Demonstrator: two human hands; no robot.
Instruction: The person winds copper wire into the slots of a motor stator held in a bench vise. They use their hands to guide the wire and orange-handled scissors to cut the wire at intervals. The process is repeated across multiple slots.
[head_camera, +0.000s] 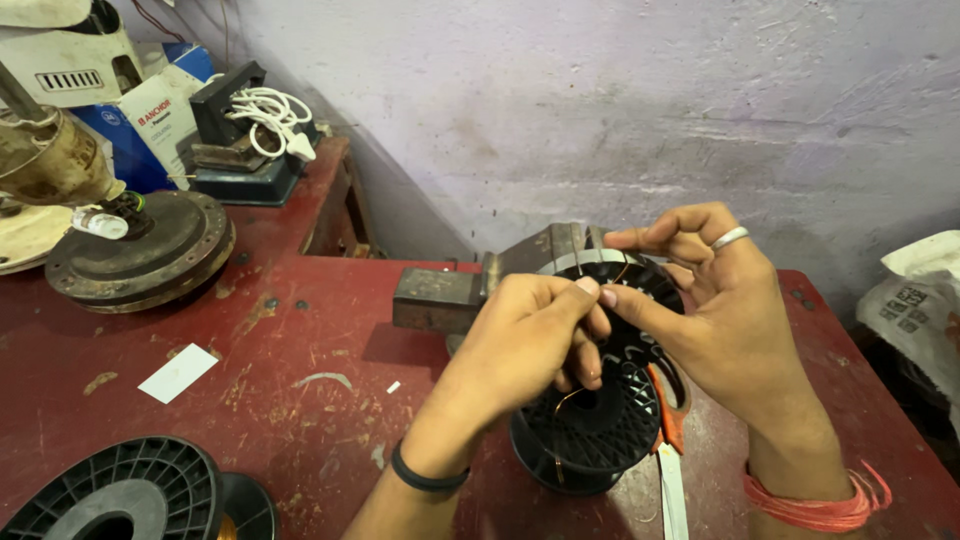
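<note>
Both hands meet over a black spool (600, 425) on the red desk (300, 350): the left hand (525, 345) and right hand (725, 320) pinch a thin copper wire (568, 400) between fingertips. Wire work looks underway, unfinished. One spool here, another spool (120, 495) lies bottom left; one orange-handled tool (668, 415) lies beside.

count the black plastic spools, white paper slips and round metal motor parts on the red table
black plastic spools: 2
white paper slips: 2
round metal motor housings: 1
total: 5
</note>
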